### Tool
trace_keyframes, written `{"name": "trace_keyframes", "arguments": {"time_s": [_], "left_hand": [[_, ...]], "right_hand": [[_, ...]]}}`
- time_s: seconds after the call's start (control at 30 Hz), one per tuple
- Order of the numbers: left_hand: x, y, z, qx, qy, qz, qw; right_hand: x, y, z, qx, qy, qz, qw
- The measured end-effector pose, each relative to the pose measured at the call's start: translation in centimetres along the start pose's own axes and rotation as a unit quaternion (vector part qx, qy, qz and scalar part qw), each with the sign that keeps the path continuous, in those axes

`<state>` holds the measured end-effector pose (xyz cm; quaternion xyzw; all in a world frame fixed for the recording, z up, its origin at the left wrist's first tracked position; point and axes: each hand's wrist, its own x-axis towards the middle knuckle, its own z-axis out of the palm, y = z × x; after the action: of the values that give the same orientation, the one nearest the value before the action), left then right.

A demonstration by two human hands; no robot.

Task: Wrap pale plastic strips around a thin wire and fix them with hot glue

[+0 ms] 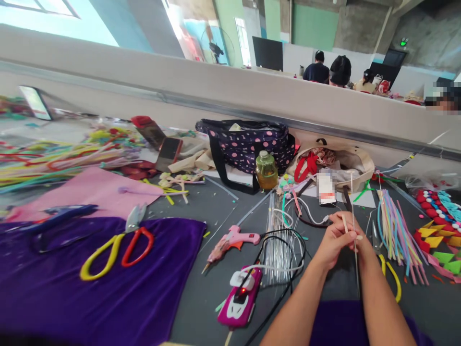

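No text readable; green sign [404,42] seemingly too small.

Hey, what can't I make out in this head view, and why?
All in the head view:
Right hand: partly hidden behind the left hand, so its grip is unclear.
Pale strip: partly covered by the left hand.
White card: pixelated, print unreadable.
Phone at far left: screen too blurred to read.
Purple cloth: cut off by the left edge.

Dark grey desk [192,300], pink glue gun [232,240], magenta-and-white power strip [236,307], pink-spotted navy bag [237,146] by the desk's far edge, yellow-and-red scissors handles [114,253], cream strip [345,225]
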<state>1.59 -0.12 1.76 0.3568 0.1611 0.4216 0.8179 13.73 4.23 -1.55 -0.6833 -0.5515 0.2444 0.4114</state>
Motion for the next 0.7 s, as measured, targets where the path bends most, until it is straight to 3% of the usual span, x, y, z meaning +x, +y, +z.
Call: {"name": "trace_keyframes", "arguments": {"time_s": [0.1, 0.2, 0.33, 0.43, 0.53, 0.7], "left_hand": [[0.3, -0.3, 0.0, 0.038, -0.029, -0.008, 0.999], [0.7, -0.9, -0.3, 0.071, -0.048, -0.024, 0.996], [1.3, -1.9, -0.8, 0.129, 0.005, -0.023, 0.991], [1.5, -2.5, -1.0, 0.191, 0.018, -0.03, 0.981], [1.5, -3.0, -1.1, 0.238, 0.023, -0.035, 0.97], [1.1, -3.9, -1.1, 0.288, 0.081, -0.012, 0.954]], "right_hand": [[-2.2, 0.5, -2.8, 0.059, -0.063, 0.032, 0.996], [-5.4, 0.9, -4.6, 0.123, -0.069, 0.062, 0.988], [-9.4, 1.7, -4.8, 0.349, -0.042, 0.152, 0.924], [-11.0, 2.3, -4.0, 0.406, -0.053, 0.141, 0.901], [-11.5, 2.7, -3.3, 0.401, -0.049, 0.133, 0.905], [-11.5, 2.9, -2.9, 0.32, -0.044, 0.104, 0.94]]}}
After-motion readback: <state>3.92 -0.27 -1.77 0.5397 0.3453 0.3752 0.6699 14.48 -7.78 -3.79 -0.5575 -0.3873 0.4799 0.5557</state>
